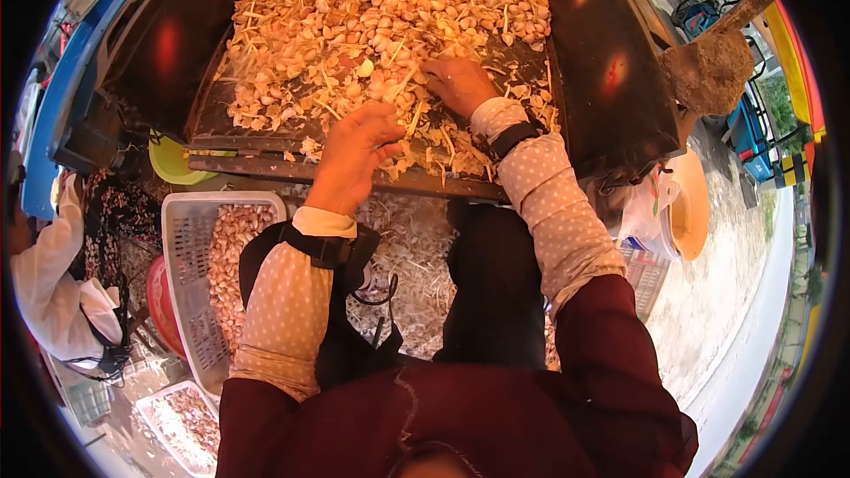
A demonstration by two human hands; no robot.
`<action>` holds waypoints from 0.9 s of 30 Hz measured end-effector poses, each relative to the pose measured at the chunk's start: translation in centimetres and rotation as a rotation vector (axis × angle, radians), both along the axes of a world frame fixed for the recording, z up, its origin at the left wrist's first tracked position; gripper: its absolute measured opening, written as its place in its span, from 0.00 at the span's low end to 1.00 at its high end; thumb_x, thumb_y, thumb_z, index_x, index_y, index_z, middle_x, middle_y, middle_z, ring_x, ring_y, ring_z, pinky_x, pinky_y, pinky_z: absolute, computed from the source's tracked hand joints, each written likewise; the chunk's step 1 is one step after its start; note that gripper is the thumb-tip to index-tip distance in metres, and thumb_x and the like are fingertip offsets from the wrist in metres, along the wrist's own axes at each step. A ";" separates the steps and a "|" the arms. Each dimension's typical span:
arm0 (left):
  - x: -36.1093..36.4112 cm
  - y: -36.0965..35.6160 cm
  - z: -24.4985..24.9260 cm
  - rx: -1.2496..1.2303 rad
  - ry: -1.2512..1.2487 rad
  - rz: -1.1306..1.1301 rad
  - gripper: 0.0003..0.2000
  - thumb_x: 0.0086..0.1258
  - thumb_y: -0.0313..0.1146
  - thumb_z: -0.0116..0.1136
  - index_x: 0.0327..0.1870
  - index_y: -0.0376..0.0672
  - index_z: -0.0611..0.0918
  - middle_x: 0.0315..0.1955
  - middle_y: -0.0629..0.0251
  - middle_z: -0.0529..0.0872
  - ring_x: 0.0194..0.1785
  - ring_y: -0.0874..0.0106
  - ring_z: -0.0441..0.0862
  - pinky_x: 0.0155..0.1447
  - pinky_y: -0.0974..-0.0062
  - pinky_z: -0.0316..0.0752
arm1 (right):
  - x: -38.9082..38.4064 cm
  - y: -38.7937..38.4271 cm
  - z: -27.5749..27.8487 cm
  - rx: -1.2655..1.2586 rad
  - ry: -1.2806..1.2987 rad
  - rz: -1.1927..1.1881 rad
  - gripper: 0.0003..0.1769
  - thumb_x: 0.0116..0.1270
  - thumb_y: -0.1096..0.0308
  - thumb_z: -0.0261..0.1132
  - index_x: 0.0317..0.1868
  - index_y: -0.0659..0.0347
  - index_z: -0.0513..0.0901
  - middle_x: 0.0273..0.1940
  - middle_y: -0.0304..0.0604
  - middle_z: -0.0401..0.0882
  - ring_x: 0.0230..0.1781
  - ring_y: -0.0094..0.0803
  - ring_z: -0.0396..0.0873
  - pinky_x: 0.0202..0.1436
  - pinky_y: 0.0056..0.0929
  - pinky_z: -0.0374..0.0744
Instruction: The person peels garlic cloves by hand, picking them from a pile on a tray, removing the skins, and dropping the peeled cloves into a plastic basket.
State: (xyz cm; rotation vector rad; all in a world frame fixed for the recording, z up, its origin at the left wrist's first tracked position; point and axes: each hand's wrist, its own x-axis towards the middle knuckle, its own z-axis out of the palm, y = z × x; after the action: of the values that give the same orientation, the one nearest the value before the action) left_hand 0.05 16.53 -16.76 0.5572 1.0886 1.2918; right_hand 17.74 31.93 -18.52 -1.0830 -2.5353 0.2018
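Garlic cloves mixed with papery skins and dry stalks cover the sloping dark work surface in front of me. My left hand hovers over its near edge, fingers loosely bent and apart, with a dry stalk close to the fingertips; no held thing shows in it. Farther up, my right hand reaches down into the pile with fingers bent together among the cloves. Whatever its fingertips pinch is hidden. Both forearms wear dotted sleeve covers.
Dark side panels flank the surface. Below left stands a white basket with cloves, near a green bowl. Skins litter the ground between my legs. Another person's sleeve is at far left. An orange basin stands at right.
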 end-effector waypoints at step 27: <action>0.8 -1.7 0.4 0.038 -0.089 -0.126 0.15 0.73 0.30 0.54 0.57 0.34 0.78 0.46 0.60 0.83 0.48 0.70 0.83 0.48 0.76 0.77 | 20.0 -21.6 2.5 -0.667 0.958 -0.546 0.07 0.69 0.73 0.65 0.44 0.66 0.78 0.34 0.40 0.83 0.28 0.25 0.84 0.28 0.18 0.79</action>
State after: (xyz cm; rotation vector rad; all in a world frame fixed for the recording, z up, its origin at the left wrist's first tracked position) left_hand 0.90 14.78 -16.35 0.5823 0.9419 1.2182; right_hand 37.75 10.36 -16.06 -1.3923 -1.2757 1.1411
